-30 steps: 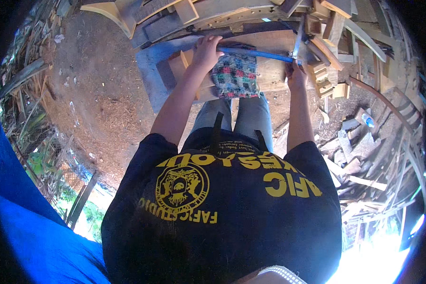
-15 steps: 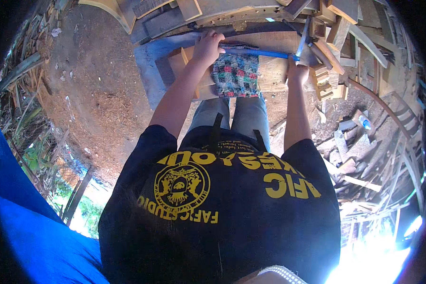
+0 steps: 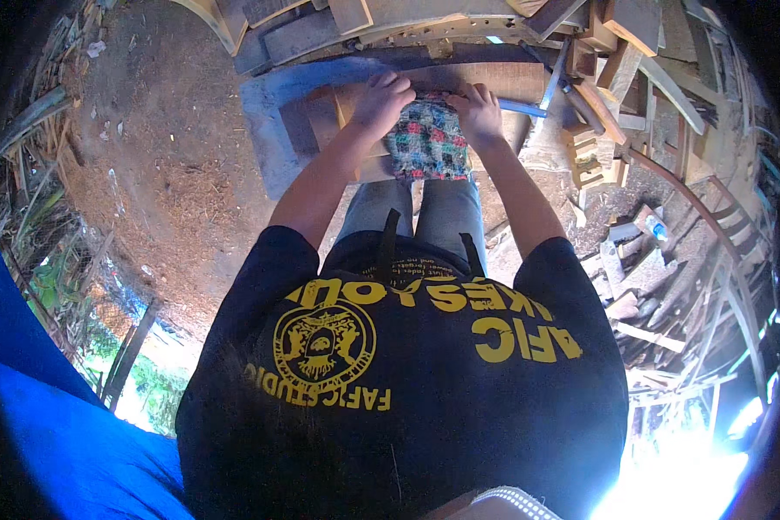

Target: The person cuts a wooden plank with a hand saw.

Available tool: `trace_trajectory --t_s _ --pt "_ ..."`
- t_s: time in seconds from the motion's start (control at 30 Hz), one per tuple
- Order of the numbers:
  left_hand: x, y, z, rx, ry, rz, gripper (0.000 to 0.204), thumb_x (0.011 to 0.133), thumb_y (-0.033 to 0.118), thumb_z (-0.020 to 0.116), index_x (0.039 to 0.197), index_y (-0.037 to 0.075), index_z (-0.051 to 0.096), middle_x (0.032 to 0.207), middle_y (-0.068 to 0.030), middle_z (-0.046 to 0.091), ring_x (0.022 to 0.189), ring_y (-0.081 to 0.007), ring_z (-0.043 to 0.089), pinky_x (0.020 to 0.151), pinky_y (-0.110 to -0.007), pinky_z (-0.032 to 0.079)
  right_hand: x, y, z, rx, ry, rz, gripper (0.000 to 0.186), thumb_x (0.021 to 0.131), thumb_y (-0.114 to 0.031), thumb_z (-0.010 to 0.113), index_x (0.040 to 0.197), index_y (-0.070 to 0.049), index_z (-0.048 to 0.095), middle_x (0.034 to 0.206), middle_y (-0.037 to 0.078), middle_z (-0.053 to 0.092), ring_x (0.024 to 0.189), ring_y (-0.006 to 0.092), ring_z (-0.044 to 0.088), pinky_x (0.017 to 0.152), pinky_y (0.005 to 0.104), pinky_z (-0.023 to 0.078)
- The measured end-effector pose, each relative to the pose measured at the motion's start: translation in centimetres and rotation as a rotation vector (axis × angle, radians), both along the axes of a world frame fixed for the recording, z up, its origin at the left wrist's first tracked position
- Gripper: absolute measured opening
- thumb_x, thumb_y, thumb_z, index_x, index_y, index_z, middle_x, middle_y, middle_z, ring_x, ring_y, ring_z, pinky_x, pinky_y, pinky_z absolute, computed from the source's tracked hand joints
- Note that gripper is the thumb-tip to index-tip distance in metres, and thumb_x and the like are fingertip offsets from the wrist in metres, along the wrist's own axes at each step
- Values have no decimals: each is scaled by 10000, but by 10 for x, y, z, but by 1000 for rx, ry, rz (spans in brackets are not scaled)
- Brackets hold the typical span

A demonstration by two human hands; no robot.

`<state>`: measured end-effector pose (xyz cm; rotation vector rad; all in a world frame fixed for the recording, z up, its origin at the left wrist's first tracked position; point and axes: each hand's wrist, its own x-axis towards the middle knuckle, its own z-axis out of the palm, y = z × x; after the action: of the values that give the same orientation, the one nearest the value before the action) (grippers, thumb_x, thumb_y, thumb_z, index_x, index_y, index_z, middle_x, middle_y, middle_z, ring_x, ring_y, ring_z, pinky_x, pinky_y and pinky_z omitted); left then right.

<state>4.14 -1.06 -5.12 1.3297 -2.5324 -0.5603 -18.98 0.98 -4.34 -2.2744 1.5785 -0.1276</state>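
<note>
A plaid cloth (image 3: 429, 143) in black, white, red and green hangs over the near edge of a wooden board (image 3: 503, 76), above my knees. My left hand (image 3: 383, 106) is at its far left corner, fingers curled in against the cloth. At the far right corner my right hand (image 3: 478, 113) closes on the cloth's edge. Just right of my right hand lies an L-shaped tool with a blue bar (image 3: 522, 108) and a pale, narrow arm; my hand and the cloth hide part of the bar.
Wooden blocks (image 3: 308, 121) stand left of the cloth on a bluish board (image 3: 264, 95). Notched wood pieces (image 3: 594, 152) and curved slats (image 3: 672, 91) crowd the right side. Offcuts (image 3: 637, 269) and a small bottle (image 3: 659, 230) lie on the ground at right.
My right hand has let go of the blue tool's corner and moved left onto the cloth. The tool stays on the board. My left hand remains by the cloth's far left corner.
</note>
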Motion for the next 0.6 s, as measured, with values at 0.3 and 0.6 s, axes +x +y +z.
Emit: trace_trajectory --t_s 0.3,0.6 --pt "9 25 18 -130 22 -21 268 761 177 610 1019 117 645 958 -7 576 990 -209 550 884 -378 444 -16 4 -4 -25 -160 -94 289 848 -189 568 1128 -186 638 1182 77 562 1103 288 523 931 431 431" --pt "-27 -31 36 289 -369 83 295 773 443 688 793 150 655 711 -42 641 766 -264 638 804 -470 409 -23 -15 13 195 -46 -258 261 793 -255 689 1045 -199 656 1086 20 610 1108 244 530 964 469 333"
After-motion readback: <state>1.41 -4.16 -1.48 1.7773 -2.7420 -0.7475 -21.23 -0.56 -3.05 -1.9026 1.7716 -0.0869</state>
